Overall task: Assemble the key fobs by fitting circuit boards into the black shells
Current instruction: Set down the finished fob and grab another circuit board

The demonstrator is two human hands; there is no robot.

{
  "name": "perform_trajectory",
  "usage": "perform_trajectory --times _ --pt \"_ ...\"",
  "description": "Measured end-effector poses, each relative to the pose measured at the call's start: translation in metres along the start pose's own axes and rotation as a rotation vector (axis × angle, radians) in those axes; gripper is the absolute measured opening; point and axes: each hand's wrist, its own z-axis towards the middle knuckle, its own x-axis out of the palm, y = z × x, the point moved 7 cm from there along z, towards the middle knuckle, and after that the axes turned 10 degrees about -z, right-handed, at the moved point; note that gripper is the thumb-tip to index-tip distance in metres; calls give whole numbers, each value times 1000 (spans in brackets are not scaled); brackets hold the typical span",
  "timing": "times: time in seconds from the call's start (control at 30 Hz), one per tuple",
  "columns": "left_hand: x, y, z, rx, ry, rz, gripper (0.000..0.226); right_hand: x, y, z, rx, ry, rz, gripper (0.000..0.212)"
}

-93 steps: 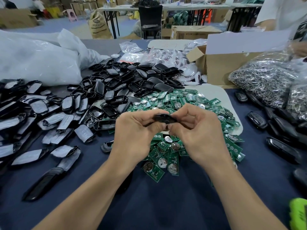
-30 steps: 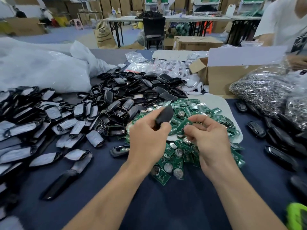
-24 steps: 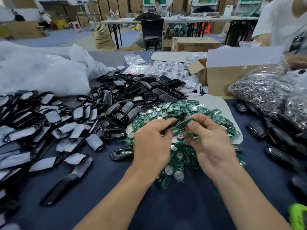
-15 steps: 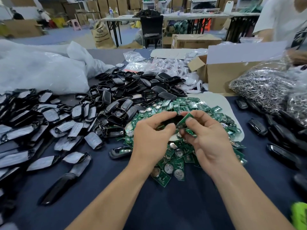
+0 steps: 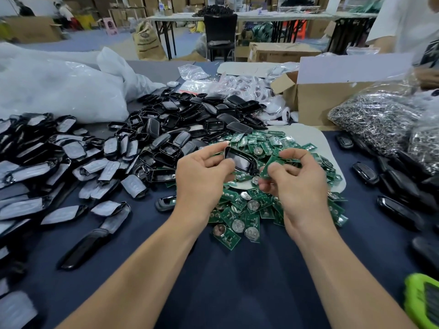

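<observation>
Left grip (image 5: 202, 172) pinches shell (image 5: 240, 160); right grip (image 5: 297, 181), seemingly, board (image 5: 269, 165).

This is an assembly workshop in a warehouse-like hall. The surface (image 5: 237, 281) carries bulk heaps of black shells (image 5: 190, 115) and green circuit boards (image 5: 249, 210), bagged metal rings (image 5: 375, 119) and an open cardboard box (image 5: 327, 100). Behind stand long tables (image 5: 261, 16), cartons (image 5: 31, 28) and a sack (image 5: 147, 41).

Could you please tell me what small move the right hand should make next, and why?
Probably ease the circuit board pinched in the right hand leftward into the hollow of the black shell that the left hand holds. The shell's open side faces the camera and looks empty, and the board sits just off its right end, not yet seated.
</observation>
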Motion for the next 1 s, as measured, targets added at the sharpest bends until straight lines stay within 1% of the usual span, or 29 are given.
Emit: perform_trajectory --times 0.1,0.2,0.3,0.43,0.5,0.57,0.7,0.8,0.87,1.0 --pt "-3 -1 1 6 -14 48 34 0 3 -4 -56 21 -176 34" --pt "0 0 0 -3 42 108 35 5 4 -5 -74 71 -200 38" --pt "5 2 -2 -39 100 113 35 7 7 -5 -133 96 -251 43" --pt "10 4 -3 -85 168 50 35 7 14 -7 -177 94 -338 36" --pt "10 5 -2 -92 168 41 35 3 15 -6 -181 54 -323 26" --pt "9 6 0 -100 159 20 35 0 16 -6 -184 24 -288 20" --pt "10 6 0 -104 189 -19 37 2 18 -8 -200 46 -302 26" --pt "10 6 1 -108 194 -23 33 5 19 -8 -226 51 -343 30" --pt "9 7 1 -112 170 -25 34 1 17 -4 -201 21 -281 29" --pt "4 7 4 -138 113 -55 35 -11 10 6 -72 -27 -51 27"
